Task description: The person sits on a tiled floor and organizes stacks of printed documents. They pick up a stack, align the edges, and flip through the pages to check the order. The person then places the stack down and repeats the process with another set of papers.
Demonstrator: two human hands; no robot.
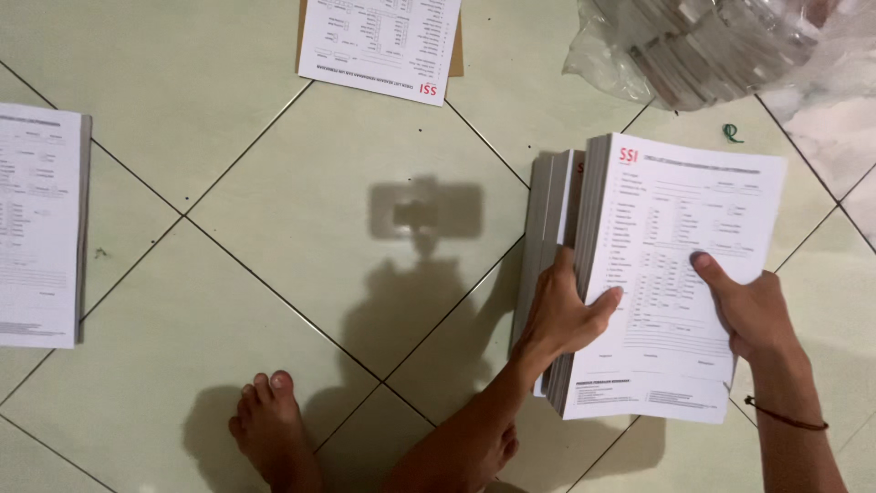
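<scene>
Where the pale tiled floor point(274, 164) runs to the left edge, a thick pile of printed forms point(36, 224) lies flat, well apart from both hands, and a bare foot point(269, 424) rests on the tiles below and to its right; further along the top edge a thinner batch of forms point(379, 41) sits on a brown backing. Right of the middle, the left hand point(566, 315) is closed around the near left edge of the big stack of forms point(680, 274), fingers wrapped round the side and thumb laid on the top sheet. The stack is tipped up off the floor, with a second grey-edged block point(547, 219) just behind it on the left. The right hand point(753, 310) presses on the top sheet near the right edge, thumb flat on the paper; whether its fingers curl under cannot be seen. Such a stack is probably heavy and loose: single sheets are limp and slide on each other, so a hold on both side edges, squeezing the block together, looks safest. At the upper right a clear plastic bag point(703, 46) holds more bundles, with a small green tie point(733, 133) on the floor below it
</scene>
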